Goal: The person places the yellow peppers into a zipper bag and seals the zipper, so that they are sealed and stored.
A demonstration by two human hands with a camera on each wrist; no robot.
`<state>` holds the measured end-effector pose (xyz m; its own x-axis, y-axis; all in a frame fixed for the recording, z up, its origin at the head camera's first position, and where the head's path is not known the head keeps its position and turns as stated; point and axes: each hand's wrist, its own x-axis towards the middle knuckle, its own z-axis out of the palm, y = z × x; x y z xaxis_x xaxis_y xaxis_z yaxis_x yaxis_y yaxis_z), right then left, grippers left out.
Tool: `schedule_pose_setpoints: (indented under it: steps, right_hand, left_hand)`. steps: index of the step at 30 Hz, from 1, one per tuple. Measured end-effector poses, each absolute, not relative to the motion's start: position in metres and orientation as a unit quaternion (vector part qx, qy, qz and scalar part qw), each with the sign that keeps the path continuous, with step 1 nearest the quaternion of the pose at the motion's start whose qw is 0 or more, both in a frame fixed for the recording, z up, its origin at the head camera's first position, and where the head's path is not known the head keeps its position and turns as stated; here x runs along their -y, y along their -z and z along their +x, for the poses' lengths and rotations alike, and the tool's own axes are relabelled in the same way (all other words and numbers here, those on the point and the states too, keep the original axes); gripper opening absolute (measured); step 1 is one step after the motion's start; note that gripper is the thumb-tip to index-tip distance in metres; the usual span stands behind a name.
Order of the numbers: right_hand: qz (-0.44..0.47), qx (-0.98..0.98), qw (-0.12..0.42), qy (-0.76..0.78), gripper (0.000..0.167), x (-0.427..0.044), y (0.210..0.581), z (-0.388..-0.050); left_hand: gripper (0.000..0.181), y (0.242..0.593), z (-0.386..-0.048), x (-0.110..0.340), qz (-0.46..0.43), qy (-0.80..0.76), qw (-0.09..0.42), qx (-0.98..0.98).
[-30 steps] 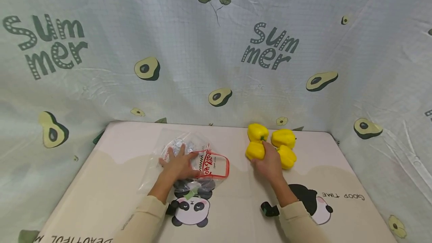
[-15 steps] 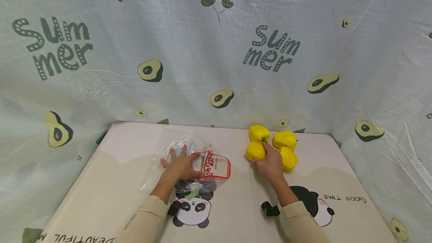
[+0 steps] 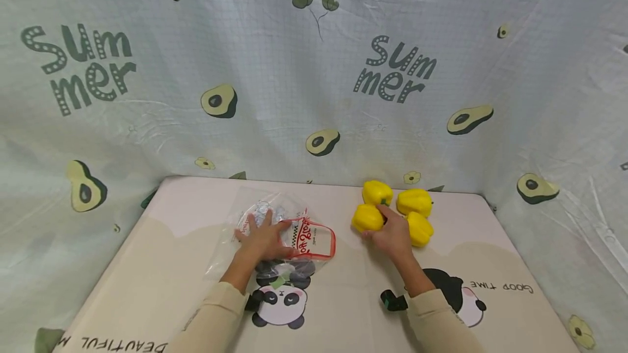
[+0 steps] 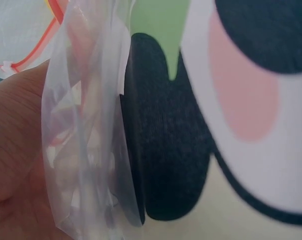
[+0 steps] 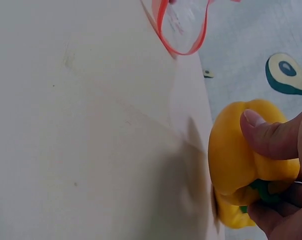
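My right hand (image 3: 392,236) grips a yellow bell pepper (image 3: 368,218); in the right wrist view the thumb lies across the pepper (image 5: 233,145) and fingers are by its green stem. Three more yellow bell peppers stand close by: one behind (image 3: 376,193), one at the back right (image 3: 414,202) and one to the right (image 3: 420,229). On the left, my left hand (image 3: 262,243) lies with spread fingers on a clear plastic bag (image 3: 223,252) with red print. The bag's red-edged mouth (image 3: 334,241) gapes toward the peppers. Clear film beside the hand fills part of the left wrist view.
The table's pale cover (image 3: 343,309) carries panda prints (image 3: 281,305) and lettering. A hanging cloth (image 3: 275,70) with avocado prints closes off the back and both sides. Table surface lies between the bag and the peppers.
The gripped bell pepper has shifted slightly left, away from the other peppers. My left hand and the bag stay nearly where they were.
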<state>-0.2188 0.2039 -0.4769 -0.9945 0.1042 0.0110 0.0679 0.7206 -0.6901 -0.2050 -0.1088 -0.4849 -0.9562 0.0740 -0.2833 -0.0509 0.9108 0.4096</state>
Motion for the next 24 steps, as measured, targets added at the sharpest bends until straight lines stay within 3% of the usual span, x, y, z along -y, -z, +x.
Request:
schedule_pose_setpoints:
  steps: [24]
  right_hand:
    - [-0.009, 0.926, 0.007, -0.379, 0.083, -0.1974, 0.4750, -0.2143]
  left_hand:
    - [0.082, 0.4873, -0.2047, 0.1095, 0.001, -0.208, 0.151, -0.966]
